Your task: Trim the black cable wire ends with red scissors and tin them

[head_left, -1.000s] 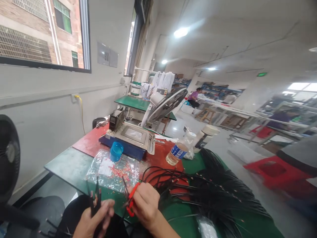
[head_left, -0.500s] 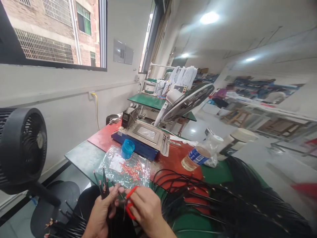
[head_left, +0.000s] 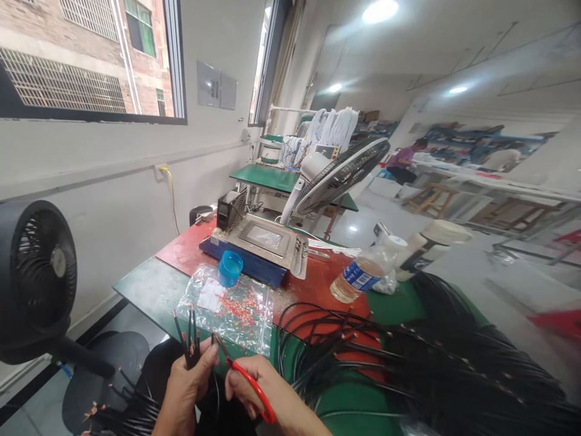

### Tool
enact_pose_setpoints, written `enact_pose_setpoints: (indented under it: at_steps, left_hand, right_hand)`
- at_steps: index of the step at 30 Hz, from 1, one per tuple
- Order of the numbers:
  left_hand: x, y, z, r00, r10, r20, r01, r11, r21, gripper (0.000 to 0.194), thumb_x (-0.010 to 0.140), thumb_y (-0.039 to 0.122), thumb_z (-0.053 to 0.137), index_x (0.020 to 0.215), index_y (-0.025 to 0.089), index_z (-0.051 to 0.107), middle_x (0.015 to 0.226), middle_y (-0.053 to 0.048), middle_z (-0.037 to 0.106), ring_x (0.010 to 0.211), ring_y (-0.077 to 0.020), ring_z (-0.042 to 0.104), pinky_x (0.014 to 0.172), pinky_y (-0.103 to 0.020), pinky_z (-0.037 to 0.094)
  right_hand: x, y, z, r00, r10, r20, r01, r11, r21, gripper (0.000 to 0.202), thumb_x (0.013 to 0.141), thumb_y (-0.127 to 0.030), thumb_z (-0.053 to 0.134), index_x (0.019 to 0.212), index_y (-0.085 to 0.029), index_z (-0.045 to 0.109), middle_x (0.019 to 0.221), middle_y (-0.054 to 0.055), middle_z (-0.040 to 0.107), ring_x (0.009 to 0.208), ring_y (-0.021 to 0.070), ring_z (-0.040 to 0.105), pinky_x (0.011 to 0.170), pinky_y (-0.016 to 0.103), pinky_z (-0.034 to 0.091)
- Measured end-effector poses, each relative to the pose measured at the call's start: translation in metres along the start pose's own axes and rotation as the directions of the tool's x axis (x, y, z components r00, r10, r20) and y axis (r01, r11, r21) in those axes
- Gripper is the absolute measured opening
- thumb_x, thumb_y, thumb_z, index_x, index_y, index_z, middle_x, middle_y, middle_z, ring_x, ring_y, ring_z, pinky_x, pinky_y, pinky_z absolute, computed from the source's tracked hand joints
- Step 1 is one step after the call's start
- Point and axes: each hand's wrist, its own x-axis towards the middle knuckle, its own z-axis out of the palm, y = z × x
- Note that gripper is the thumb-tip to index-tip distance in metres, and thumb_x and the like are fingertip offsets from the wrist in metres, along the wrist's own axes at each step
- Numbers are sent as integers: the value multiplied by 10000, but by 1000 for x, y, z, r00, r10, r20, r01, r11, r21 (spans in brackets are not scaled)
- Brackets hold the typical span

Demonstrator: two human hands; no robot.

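Observation:
My left hand is closed around several black cables, their cut ends with coloured wires pointing up. One cable end stands apart by the thumb and fingertips. My right hand grips red-handled scissors, and the blades reach up beside that cable end. Whether the blades touch it I cannot tell. Beyond the hands, a clear plastic bag lies flat with red and yellow wire scraps on it. A blue round container stands at its far edge.
A blue-sided heating plate sits behind the bag. A labelled bottle and a large pile of black cables are on the right. More cables lie at lower left, near a black fan. A person sits far off.
My right hand has turned the scissors, so the blades now point up by the cable end and the red handles slant down right. The camera view has shifted slightly.

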Motion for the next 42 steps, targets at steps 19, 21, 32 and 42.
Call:
enact_pose_setpoints:
  at_steps: [19,21,32,42]
  left_hand:
    - [-4,6,4,996,28,-86,-28,1000,-7,382,498,409,805,730,111,745,367,91,353,349,-60,285,345,-213,200]
    - [-5,6,3,997,26,-79,-27,1000,-12,411,506,402,805,786,105,751,368,92,360,349,-62,289,344,-214,216]
    - [-1,-3,0,991,57,-118,-56,998,9,450,474,407,822,804,106,761,358,71,424,357,-91,392,349,-222,318]
    - [-2,1,1,993,51,-109,-52,999,-2,446,496,412,813,812,103,755,340,93,366,333,-63,328,331,-202,263]
  right_hand:
    - [1,-5,4,999,42,-24,-37,985,171,597,721,-698,528,626,-111,575,448,-59,401,326,22,330,350,165,211]
    - [1,-3,4,998,50,-23,-45,982,185,594,725,-693,529,625,-110,576,441,-62,401,322,20,328,349,164,210]
    - [1,-2,5,998,59,-7,-54,943,328,624,755,-701,477,663,-98,610,424,-61,404,310,25,340,335,161,210]
    - [0,-4,5,998,58,5,-57,953,296,616,752,-689,497,650,-92,610,421,-57,408,310,26,350,330,161,204]
